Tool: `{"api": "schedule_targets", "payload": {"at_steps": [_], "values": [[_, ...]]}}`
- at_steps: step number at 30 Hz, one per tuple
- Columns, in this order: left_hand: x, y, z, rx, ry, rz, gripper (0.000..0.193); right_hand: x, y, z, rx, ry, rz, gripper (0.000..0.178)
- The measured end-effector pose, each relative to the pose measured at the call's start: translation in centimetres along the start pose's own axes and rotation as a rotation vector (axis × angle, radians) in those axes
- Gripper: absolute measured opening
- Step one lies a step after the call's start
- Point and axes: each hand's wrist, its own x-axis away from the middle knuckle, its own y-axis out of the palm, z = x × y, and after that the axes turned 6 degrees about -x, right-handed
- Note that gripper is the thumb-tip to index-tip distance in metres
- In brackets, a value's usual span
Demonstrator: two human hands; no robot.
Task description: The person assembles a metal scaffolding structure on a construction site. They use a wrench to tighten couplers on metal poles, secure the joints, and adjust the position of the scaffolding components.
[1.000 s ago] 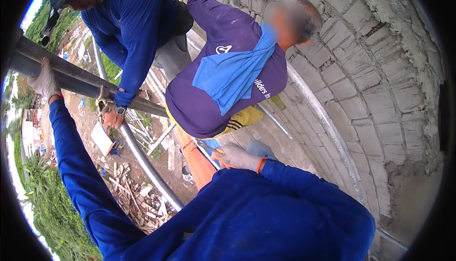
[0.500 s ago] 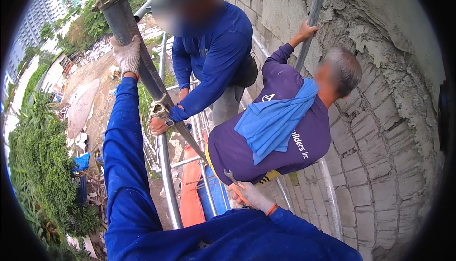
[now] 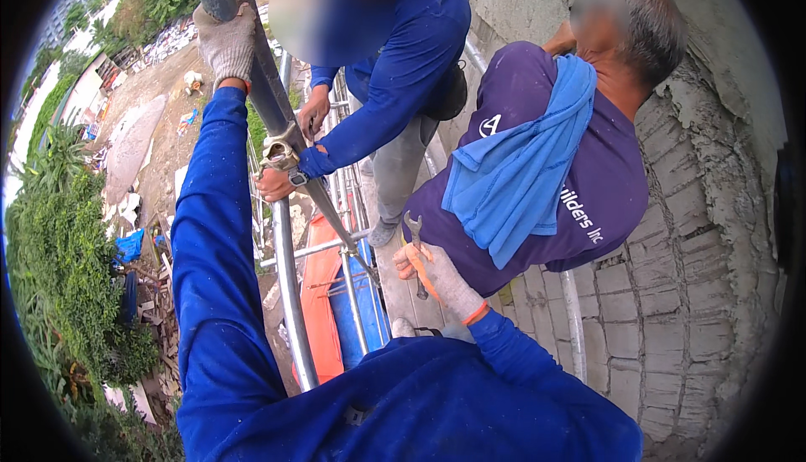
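Note:
My left hand (image 3: 228,44), in a knitted work glove, reaches up at the far left. It grips a slanting grey scaffold pole (image 3: 267,92). My right hand (image 3: 442,280), in a glove with an orange cuff, is closed round a wrench (image 3: 413,228) in front of my chest; the open jaw points up. Lower on the slanting pole sits a scaffold clamp (image 3: 281,153), where it meets an upright pipe (image 3: 290,294). A co-worker in a blue shirt (image 3: 416,50) has one hand (image 3: 275,185) at this clamp and the other just beyond it.
Close on my right, a person in a purple shirt (image 3: 537,185) with a blue towel (image 3: 525,155) leans toward the rough block wall (image 3: 672,294). Scaffold planks (image 3: 403,281) lie below. Left of the scaffold is a long drop to littered ground (image 3: 168,118).
The person in purple has shifted up and right, lowering an arm from a pole by the wall. My right hand has risen with the wrench. My left hand still grips the scaffold pole.

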Motion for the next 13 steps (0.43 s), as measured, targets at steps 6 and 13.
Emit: {"api": "schedule_targets", "payload": {"at_steps": [6,13], "values": [[-0.1,0.6,-0.5,0.018,0.048,0.055,0.059,3.3,-3.9,1.9,0.049,0.040,0.116,0.042],[-0.2,0.5,0.0,-0.056,0.071,0.038,0.064,6.9,-8.3,4.0,-0.056,0.024,0.333,0.049]]}}
